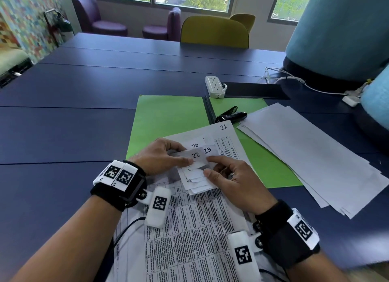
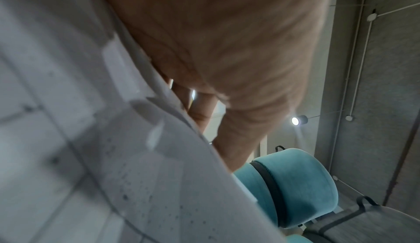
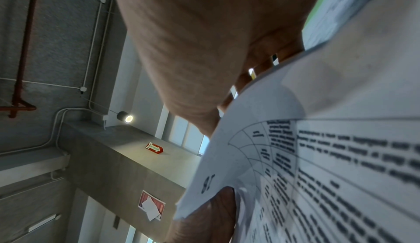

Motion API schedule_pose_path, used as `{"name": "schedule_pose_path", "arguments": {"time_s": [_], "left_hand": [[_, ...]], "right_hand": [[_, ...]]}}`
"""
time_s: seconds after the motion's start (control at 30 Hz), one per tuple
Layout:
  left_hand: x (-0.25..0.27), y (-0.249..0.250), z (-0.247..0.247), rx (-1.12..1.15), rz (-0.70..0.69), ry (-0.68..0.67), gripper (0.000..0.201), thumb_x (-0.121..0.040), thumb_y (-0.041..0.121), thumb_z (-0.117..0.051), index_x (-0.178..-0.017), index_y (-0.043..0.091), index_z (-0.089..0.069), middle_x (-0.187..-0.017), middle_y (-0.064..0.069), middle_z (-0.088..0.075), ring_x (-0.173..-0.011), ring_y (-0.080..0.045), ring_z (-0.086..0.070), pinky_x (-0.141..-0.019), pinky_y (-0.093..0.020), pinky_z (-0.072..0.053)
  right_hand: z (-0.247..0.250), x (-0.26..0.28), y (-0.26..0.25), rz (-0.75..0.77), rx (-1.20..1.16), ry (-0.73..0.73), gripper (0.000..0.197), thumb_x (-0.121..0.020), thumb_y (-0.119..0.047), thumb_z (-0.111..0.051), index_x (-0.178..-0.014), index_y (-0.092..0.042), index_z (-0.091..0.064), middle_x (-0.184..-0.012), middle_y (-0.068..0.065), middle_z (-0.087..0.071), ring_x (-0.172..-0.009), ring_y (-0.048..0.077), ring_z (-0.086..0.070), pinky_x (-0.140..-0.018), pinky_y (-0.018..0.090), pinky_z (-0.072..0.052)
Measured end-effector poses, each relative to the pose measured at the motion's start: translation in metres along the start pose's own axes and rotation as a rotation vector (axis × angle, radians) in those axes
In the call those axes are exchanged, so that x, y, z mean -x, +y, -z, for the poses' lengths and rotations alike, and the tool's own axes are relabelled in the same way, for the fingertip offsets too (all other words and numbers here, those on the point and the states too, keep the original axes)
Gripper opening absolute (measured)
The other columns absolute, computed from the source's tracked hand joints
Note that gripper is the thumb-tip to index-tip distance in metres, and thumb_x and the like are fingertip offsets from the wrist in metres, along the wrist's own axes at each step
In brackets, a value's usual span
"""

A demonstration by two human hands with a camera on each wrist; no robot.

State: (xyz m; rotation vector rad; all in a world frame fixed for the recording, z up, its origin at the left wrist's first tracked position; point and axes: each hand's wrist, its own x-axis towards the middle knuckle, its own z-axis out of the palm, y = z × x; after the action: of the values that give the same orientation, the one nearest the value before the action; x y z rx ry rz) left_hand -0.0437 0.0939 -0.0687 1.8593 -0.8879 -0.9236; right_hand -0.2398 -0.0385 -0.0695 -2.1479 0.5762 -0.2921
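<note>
Sorting step: fanned white printed sheets (image 1: 195,177), corners hand-numbered, held over the open green paper folder (image 1: 168,117). Left hand (image 1: 160,155) pinches corner 22. Right hand (image 1: 235,182) pinches the lower corners. Next move probably needs one sheet separated cleanly.

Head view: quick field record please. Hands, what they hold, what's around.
left hand: pinches the fanned page corners, thumb beside the number 22
right hand: pinches the same corners from the right
numbers readable: 22 and 13 on the corners
beneath: sheet marked 21
surface: green folder on blue table
nearby: black stapler, white power strip, loose white sheets to the right
</note>
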Motion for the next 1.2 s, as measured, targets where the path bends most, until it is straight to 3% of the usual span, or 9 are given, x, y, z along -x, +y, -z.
{"name": "schedule_pose_path", "arguments": {"time_s": [0.2, 0.37, 0.47, 0.57, 0.67, 0.77, 0.87, 1.0, 1.2], "left_hand": [[-0.001, -0.001, 0.002, 0.003, -0.009, -0.021, 0.025, -0.079, 0.024, -0.084, -0.102, 0.019, -0.075, -0.093, 0.005, -0.079, -0.090, -0.018, -0.075, -0.091, -0.035, -0.059], [-0.002, -0.003, 0.004, -0.001, -0.027, -0.040, 0.026, -0.078, 0.020, -0.084, -0.102, 0.016, -0.074, -0.095, 0.002, -0.079, -0.092, -0.022, -0.075, -0.095, -0.043, -0.058], [-0.002, -0.003, 0.003, 0.022, -0.043, -0.044, 0.029, -0.076, 0.035, -0.082, -0.099, 0.019, -0.075, -0.092, 0.003, -0.079, -0.089, -0.022, -0.075, -0.091, -0.040, -0.059], [-0.001, -0.002, 0.000, 0.039, -0.050, 0.006, 0.037, -0.075, 0.057, -0.071, -0.088, 0.022, -0.077, -0.079, 0.006, -0.076, -0.073, -0.015, -0.070, -0.075, -0.034, -0.055], [-0.003, -0.003, -0.002, 0.055, -0.046, 0.018, 0.028, -0.084, 0.044, -0.073, -0.092, 0.018, -0.078, -0.088, 0.001, -0.079, -0.083, -0.022, -0.073, -0.081, -0.037, -0.059], [-0.003, -0.004, -0.001, 0.048, -0.027, 0.000, 0.021, -0.085, 0.033, -0.077, -0.098, 0.016, -0.077, -0.091, 0.002, -0.079, -0.082, -0.018, -0.073, -0.075, -0.029, -0.057], [-0.005, -0.005, 0.000, 0.055, -0.028, 0.002, 0.022, -0.082, 0.033, -0.079, -0.097, 0.017, -0.078, -0.090, 0.002, -0.079, -0.082, -0.017, -0.073, -0.080, -0.032, -0.058], [-0.006, -0.008, 0.000, 0.062, -0.034, 0.008, 0.023, -0.083, 0.038, -0.078, -0.096, 0.019, -0.078, -0.092, 0.001, -0.079, -0.087, -0.022, -0.074, -0.086, -0.038, -0.058], [-0.005, -0.007, -0.001, 0.070, -0.029, 0.000, 0.021, -0.086, 0.035, -0.076, -0.097, 0.017, -0.077, -0.092, 0.001, -0.079, -0.085, -0.020, -0.074, -0.082, -0.035, -0.058]], "right_hand": [[-0.002, -0.012, -0.005, -0.013, -0.062, 0.033, 0.022, -0.088, -0.043, -0.069, -0.106, -0.031, -0.070, -0.085, 0.000, -0.066, -0.071, 0.007, -0.055, -0.071, 0.039, -0.055], [-0.003, -0.013, -0.008, 0.028, -0.022, 0.029, 0.015, -0.089, -0.042, -0.068, -0.098, -0.032, -0.074, -0.085, -0.006, -0.069, -0.075, 0.012, -0.060, -0.072, 0.037, -0.056], [-0.005, -0.013, -0.009, 0.029, 0.028, -0.040, 0.021, -0.090, -0.047, -0.064, -0.104, -0.033, -0.074, -0.091, -0.009, -0.067, -0.086, 0.011, -0.063, -0.079, 0.041, -0.056], [-0.004, -0.011, -0.011, 0.034, 0.082, -0.065, 0.027, -0.093, -0.049, -0.060, -0.109, -0.032, -0.075, -0.093, -0.012, -0.062, -0.089, 0.009, -0.061, -0.082, 0.038, -0.054], [-0.002, -0.009, -0.013, 0.046, 0.086, -0.002, 0.028, -0.092, -0.047, -0.061, -0.111, -0.031, -0.074, -0.097, -0.014, -0.058, -0.088, 0.005, -0.059, -0.080, 0.030, -0.052], [-0.003, -0.008, -0.012, 0.035, 0.085, 0.061, 0.040, -0.090, -0.048, -0.064, -0.125, -0.030, -0.065, -0.105, -0.016, -0.057, -0.090, 0.007, -0.060, -0.083, 0.033, -0.055], [-0.005, -0.007, -0.010, 0.023, 0.064, 0.049, 0.049, -0.088, -0.049, -0.066, -0.132, -0.026, -0.061, -0.107, -0.018, -0.056, -0.094, 0.007, -0.060, -0.087, 0.035, -0.055], [-0.004, -0.006, -0.010, 0.026, 0.030, 0.045, 0.044, -0.089, -0.045, -0.067, -0.128, -0.024, -0.065, -0.109, -0.023, -0.058, -0.098, 0.005, -0.061, -0.089, 0.034, -0.055], [-0.004, -0.003, -0.010, 0.016, -0.020, 0.049, 0.042, -0.089, -0.042, -0.068, -0.129, -0.029, -0.064, -0.106, -0.021, -0.064, -0.094, 0.009, -0.064, -0.082, 0.037, -0.059]]}}
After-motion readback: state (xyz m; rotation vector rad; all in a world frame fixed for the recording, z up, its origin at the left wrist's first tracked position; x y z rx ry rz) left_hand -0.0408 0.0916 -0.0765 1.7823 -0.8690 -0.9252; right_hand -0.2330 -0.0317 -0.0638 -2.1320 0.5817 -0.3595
